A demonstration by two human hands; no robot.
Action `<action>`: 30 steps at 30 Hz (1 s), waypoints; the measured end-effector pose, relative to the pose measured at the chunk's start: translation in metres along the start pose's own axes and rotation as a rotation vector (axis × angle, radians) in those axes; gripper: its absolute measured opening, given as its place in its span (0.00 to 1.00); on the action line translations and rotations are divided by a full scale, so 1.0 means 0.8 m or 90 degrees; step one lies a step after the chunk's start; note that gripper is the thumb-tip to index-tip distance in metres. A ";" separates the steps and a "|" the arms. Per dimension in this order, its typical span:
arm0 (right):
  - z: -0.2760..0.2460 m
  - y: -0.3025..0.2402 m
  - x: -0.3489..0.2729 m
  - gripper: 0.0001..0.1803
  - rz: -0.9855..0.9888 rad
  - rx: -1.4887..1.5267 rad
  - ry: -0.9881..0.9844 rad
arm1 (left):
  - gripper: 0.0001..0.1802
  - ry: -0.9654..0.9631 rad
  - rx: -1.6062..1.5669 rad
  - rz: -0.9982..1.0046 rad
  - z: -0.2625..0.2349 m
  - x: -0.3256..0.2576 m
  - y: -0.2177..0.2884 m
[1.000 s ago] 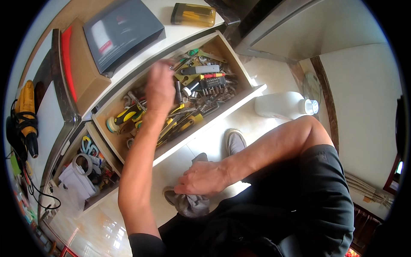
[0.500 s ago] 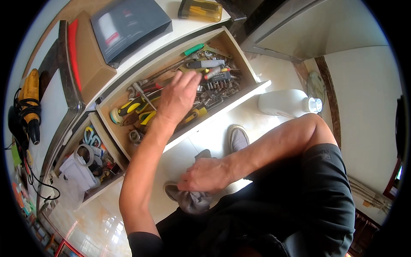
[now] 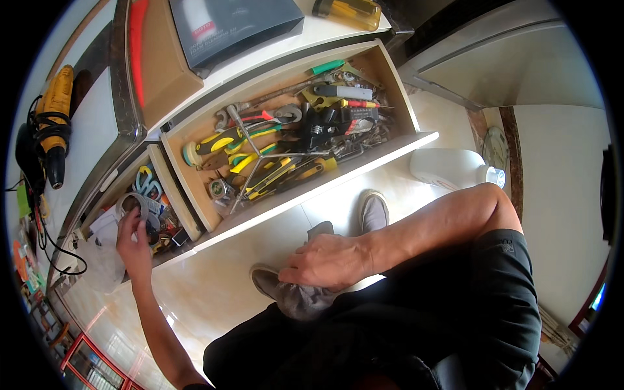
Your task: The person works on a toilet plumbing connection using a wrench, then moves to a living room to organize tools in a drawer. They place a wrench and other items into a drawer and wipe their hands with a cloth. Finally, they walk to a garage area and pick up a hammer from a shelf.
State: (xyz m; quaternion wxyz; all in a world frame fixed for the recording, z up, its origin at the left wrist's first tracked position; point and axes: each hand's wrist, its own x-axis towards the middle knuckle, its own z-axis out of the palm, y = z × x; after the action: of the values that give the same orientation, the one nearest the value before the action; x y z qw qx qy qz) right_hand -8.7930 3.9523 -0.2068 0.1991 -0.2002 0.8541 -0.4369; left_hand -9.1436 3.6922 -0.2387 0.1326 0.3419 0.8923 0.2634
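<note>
My left hand (image 3: 134, 246) reaches into the small left drawer (image 3: 170, 255), its fingers at the near rim of a clear roll of tape (image 3: 123, 202). They appear to pinch it; the fingertips are partly hidden. Blue-handled scissors (image 3: 149, 182) lie just beyond the roll. My right hand (image 3: 328, 261) is closed on a grey cloth (image 3: 305, 303) between my knees. In front stands the wide open tool drawer (image 3: 325, 164), holding a three-armed wrench (image 3: 257, 155), several pliers, a red-and-yellow screwdriver (image 3: 359, 104) and a black socket holder (image 3: 323, 130).
A dark grey box (image 3: 237, 29) and a yellow case (image 3: 351, 12) sit on the cabinet top. At the left is a yellow corded power tool (image 3: 55, 117). A white jug (image 3: 448, 167) stands on the floor at the right. My shoes (image 3: 374, 209) are below the tool drawer.
My left hand has left the tool drawer and moved left and nearer, to the roll of tape. The view has shifted, and the three-armed wrench shows fully. My right hand keeps the cloth.
</note>
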 end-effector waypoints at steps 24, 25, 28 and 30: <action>-0.001 0.012 -0.001 0.32 0.015 -0.019 0.009 | 0.29 -0.049 0.152 0.130 0.043 0.044 0.039; -0.002 0.013 0.000 0.29 0.013 -0.037 0.012 | 0.38 -0.086 0.162 0.091 0.041 0.037 0.024; -0.008 0.016 0.019 0.34 -0.001 -0.004 -0.050 | 0.43 -0.077 0.459 0.128 0.022 0.012 -0.024; -0.013 0.010 0.018 0.34 -0.010 -0.037 -0.041 | 0.48 -0.042 0.495 0.104 0.005 0.009 -0.053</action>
State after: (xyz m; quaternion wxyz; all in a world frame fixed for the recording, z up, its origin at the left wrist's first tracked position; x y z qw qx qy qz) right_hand -8.8121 3.9560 -0.2099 0.2171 -0.2263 0.8579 -0.4070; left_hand -9.1703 3.6714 -0.2661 0.0002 0.4446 0.8906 -0.0954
